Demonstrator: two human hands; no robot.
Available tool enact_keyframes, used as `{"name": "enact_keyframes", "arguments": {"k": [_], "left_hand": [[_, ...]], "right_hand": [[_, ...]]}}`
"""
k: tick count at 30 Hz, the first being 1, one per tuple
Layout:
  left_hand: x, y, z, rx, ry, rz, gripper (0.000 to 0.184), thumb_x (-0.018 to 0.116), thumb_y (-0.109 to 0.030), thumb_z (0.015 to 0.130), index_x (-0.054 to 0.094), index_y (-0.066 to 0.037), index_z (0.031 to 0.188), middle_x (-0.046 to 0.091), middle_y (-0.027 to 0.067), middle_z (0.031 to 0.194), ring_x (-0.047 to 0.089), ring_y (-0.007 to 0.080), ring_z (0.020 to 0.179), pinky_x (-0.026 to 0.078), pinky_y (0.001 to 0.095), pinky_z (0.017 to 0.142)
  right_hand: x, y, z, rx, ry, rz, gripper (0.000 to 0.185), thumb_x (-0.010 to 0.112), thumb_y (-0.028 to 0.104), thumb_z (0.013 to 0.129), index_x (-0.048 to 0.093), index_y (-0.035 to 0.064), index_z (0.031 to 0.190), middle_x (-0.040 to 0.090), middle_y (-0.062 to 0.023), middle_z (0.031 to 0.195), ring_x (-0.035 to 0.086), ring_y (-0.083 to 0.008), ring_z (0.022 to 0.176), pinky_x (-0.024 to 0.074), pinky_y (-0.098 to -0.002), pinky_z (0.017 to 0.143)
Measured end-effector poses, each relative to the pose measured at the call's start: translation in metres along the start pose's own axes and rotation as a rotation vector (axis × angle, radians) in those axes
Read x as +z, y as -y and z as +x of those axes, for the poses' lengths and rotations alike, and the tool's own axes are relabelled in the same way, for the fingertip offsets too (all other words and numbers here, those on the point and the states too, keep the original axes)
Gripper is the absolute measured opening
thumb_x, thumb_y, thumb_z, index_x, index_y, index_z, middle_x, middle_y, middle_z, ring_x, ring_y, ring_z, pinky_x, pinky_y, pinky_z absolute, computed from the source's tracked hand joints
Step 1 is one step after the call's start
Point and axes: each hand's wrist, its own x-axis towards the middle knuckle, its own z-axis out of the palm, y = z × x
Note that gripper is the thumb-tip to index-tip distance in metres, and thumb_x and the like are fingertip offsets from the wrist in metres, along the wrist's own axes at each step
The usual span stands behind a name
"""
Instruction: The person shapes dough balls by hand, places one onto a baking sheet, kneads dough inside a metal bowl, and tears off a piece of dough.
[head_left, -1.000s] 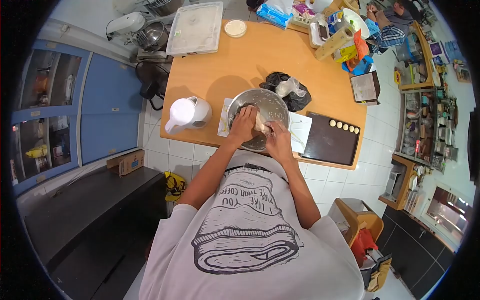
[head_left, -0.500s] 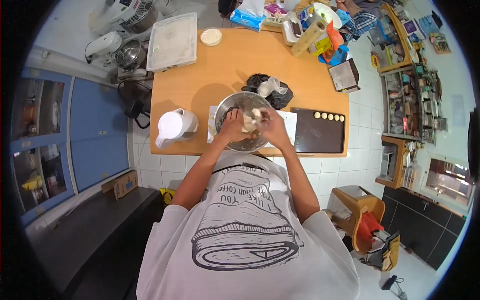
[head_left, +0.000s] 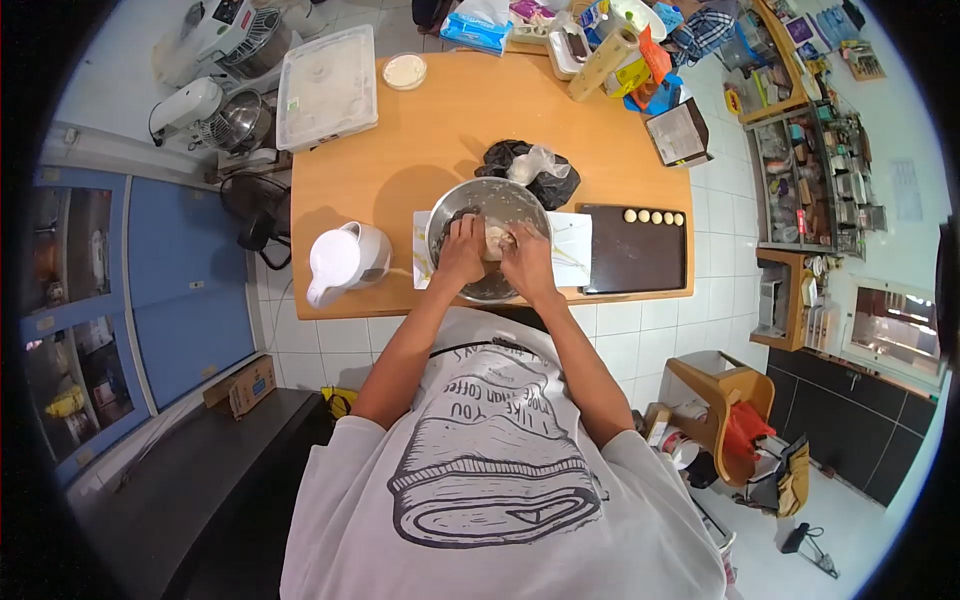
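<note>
A metal bowl [head_left: 487, 188] stands near the table's front edge on white paper [head_left: 572, 250]. Inside it, my left hand [head_left: 462, 250] is curled round something dark, with pale dough [head_left: 494, 241] just to its right. My right hand [head_left: 527, 260] has its fingers closed on the right side of that dough. A dark tray [head_left: 635, 258] with several small pale dough balls [head_left: 655, 217] in a row along its back edge lies right of the bowl. Behind the bowl is a black plastic bag [head_left: 555, 188] with a clear bag on top.
A white pitcher [head_left: 348, 262] stands left of the bowl. At the table's back left are a lidded plastic box [head_left: 328, 88] and a round tub [head_left: 404, 71]. A film roll [head_left: 603, 64], bags and an open dark box [head_left: 680, 133] occupy the back right.
My right hand lifted and blurred over the bowl half a second ago; now it is back down at the dough. The view has shifted, so the table appears further left.
</note>
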Motion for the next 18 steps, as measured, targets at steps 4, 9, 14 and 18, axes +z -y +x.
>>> {"name": "enact_keyframes", "arguments": {"k": [4, 9, 14, 18], "left_hand": [[-0.011, -0.012, 0.005, -0.076, 0.07, 0.036, 0.108, 0.09, -0.041, 0.073, 0.033, 0.005, 0.153, 0.041, 0.0209, 0.15, 0.041, 0.0437, 0.139, 0.043, 0.0516, 0.115], [-0.022, -0.013, 0.004, -0.059, 0.193, 0.025, 0.125, 0.086, -0.062, 0.074, 0.022, 0.001, 0.162, 0.037, 0.026, 0.156, 0.034, 0.0503, 0.146, 0.034, 0.0559, 0.121], [-0.046, -0.011, 0.001, 0.065, 0.019, -0.173, 0.103, 0.085, -0.045, 0.084, 0.03, -0.011, 0.165, 0.037, 0.0223, 0.16, 0.039, 0.0456, 0.146, 0.037, 0.0548, 0.12], [-0.099, -0.033, -0.025, 0.101, 0.146, -0.993, 0.077, 0.08, -0.021, 0.093, 0.044, -0.009, 0.16, 0.049, 0.0158, 0.155, 0.056, 0.0304, 0.135, 0.049, 0.0462, 0.112]], "right_hand": [[-0.034, 0.043, 0.005, 0.058, -0.155, 0.131, 0.028, 0.067, -0.005, 0.084, 0.071, -0.0065, 0.111, 0.071, -0.0282, 0.101, 0.071, -0.0447, 0.091, 0.0572, -0.0449, 0.084], [-0.087, 0.079, 0.02, 0.143, -0.133, 0.758, 0.021, 0.073, 0.002, 0.097, 0.07, -0.0037, 0.117, 0.075, -0.008, 0.105, 0.07, -0.0146, 0.099, 0.056, -0.0311, 0.089], [-0.077, 0.058, 0.006, 0.26, -0.053, 0.916, 0.029, 0.073, 0.003, 0.099, 0.068, -0.0053, 0.126, 0.075, -0.008, 0.113, 0.07, -0.0149, 0.105, 0.0559, -0.0309, 0.097], [-0.056, 0.047, -0.006, 0.341, -0.066, 0.996, 0.028, 0.072, 0.001, 0.1, 0.068, -0.0061, 0.127, 0.074, -0.0093, 0.115, 0.07, -0.0147, 0.106, 0.0572, -0.0304, 0.095]]}}
